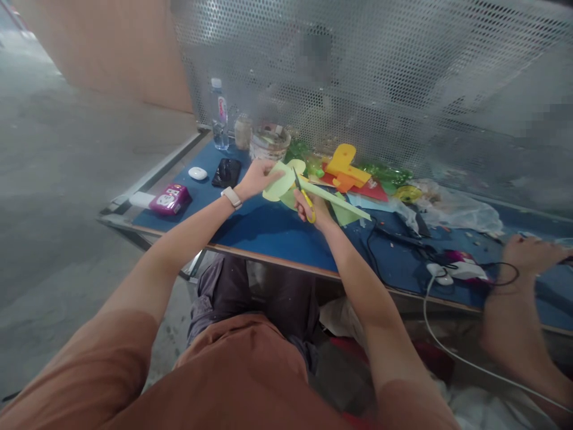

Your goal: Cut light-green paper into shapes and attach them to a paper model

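Observation:
My left hand (258, 178) pinches a pale green paper sheet (280, 185) held above the blue table (268, 230). A white watch sits on that wrist. My right hand (312, 206) is closed round yellow-handled scissors (302, 192), whose blades point up into the green sheet. A long strip of the same paper (340, 202) trails off to the right.
A black phone (226, 172), white earbud case (197, 173), pink box (170, 199), water bottle (219, 116) and jars (270, 142) stand at the back left. Coloured paper scraps (347, 173), plastic bag (452, 206) and cables (403, 245) lie right. Another person's arm (519, 298) rests far right. Perforated metal screen (403, 77) behind.

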Demonstrator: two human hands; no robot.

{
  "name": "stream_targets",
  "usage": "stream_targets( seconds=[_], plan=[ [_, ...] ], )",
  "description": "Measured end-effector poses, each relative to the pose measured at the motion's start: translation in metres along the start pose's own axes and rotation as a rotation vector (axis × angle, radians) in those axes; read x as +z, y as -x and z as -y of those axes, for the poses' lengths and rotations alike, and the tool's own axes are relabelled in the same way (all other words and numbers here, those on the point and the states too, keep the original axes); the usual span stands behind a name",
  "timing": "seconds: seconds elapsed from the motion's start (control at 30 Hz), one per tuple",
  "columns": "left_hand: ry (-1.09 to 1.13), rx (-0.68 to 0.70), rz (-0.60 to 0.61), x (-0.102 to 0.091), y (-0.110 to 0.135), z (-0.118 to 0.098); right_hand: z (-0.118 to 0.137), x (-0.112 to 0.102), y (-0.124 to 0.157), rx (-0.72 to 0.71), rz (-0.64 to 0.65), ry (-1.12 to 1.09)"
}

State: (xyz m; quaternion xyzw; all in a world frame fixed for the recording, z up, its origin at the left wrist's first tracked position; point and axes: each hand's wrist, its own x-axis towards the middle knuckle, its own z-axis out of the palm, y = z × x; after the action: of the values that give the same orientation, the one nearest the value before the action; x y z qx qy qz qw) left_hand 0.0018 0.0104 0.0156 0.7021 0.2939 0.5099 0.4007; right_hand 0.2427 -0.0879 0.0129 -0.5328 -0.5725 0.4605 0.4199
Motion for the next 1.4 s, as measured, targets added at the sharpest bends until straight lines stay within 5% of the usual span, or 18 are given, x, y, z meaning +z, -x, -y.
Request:
stream_targets(
  seconds=[0.5, 1.4],
  plan=[
    [-0.142, 0.047, -0.063, -0.006, -0.001, -0.004, 0.010, -0.001, 0.004, 0.101, 0.000, 0.062],
    [-0.076, 0.029, -0.062, -0.002, 0.002, -0.003, 0.003, -0.001, 0.001, -0.020, 0.060, 0.154]
  ],
)
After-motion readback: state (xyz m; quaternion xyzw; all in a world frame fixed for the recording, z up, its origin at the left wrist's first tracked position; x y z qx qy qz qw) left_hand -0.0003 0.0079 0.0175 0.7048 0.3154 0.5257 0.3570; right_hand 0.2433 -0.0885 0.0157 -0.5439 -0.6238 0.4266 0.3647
